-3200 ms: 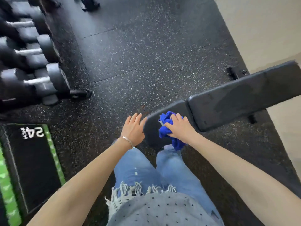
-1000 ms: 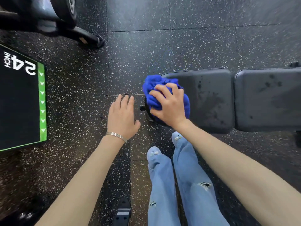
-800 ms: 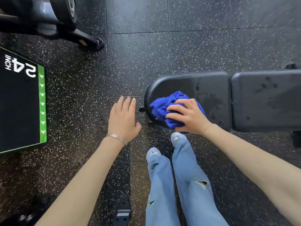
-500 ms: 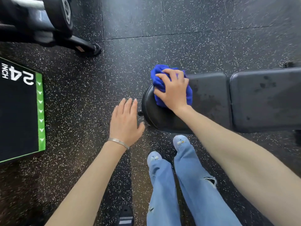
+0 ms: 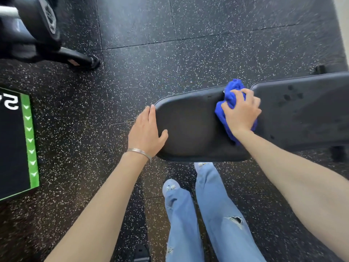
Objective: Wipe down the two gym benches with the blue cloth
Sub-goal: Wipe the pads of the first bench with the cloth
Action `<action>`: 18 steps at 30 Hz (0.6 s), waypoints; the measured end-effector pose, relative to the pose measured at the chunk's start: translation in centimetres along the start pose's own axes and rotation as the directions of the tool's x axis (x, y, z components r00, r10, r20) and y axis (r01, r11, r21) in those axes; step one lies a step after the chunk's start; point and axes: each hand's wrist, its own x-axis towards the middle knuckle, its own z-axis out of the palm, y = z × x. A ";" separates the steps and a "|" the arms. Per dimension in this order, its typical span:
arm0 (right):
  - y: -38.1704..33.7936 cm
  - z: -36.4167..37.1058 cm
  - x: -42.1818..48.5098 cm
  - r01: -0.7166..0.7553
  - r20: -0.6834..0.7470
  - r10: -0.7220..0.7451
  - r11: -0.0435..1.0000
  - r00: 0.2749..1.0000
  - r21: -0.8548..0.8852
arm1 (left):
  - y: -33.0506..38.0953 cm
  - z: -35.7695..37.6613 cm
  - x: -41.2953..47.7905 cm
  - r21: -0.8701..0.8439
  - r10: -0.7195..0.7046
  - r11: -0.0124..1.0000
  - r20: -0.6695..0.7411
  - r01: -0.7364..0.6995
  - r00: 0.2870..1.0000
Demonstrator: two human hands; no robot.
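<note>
Blue cloth (image 5: 232, 91) is bunched under the right grip (image 5: 241, 112). The fingers curl over it and press it onto the gym bench (image 5: 190, 142), right at the gap between the seat pad (image 5: 188, 114) and the back pad (image 5: 311, 118). The left grip (image 5: 147, 133) lies with fingers straight and together against the rounded end of the seat pad, thumb resting on top of it, a thin silver bracelet (image 5: 139, 152) at the wrist.

Both pads are matte black; the back pad shows a few dark spots (image 5: 290, 93). Beneath the bench and all around it runs black rubber flooring (image 5: 170, 63) flecked with white and laid in large tiles with visible seams. Legs in light blue ripped jeans (image 5: 217, 205) stand just on the near side of the bench. Well off beyond the bench's rounded end sits a black box with a green arrowed edge (image 5: 30, 140), and past that a dark weight rack foot (image 5: 81, 60) with a dumbbell (image 5: 39, 21) above it.
</note>
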 end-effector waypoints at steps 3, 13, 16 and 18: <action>-5.1 0.7 0.0 0.332 0.059 -0.331 0.943 0.942 -0.004 | 0.7 0.1 0.8 0.007 -0.033 0.999 0.012 0.033 0.999; -1.7 0.1 5.4 0.599 0.154 -0.590 0.801 0.792 -0.009 | 2.9 -0.1 3.2 0.121 -0.050 0.991 0.023 0.047 0.998; 3.3 -0.4 6.9 0.393 0.112 -0.386 0.918 0.916 -0.052 | 3.6 -0.2 3.7 0.150 -0.063 0.987 0.038 0.057 0.997; 5.5 -0.5 6.1 0.162 0.087 -0.163 0.987 0.983 0.019 | 4.2 -0.2 4.0 0.167 -0.076 0.984 0.040 0.069 0.996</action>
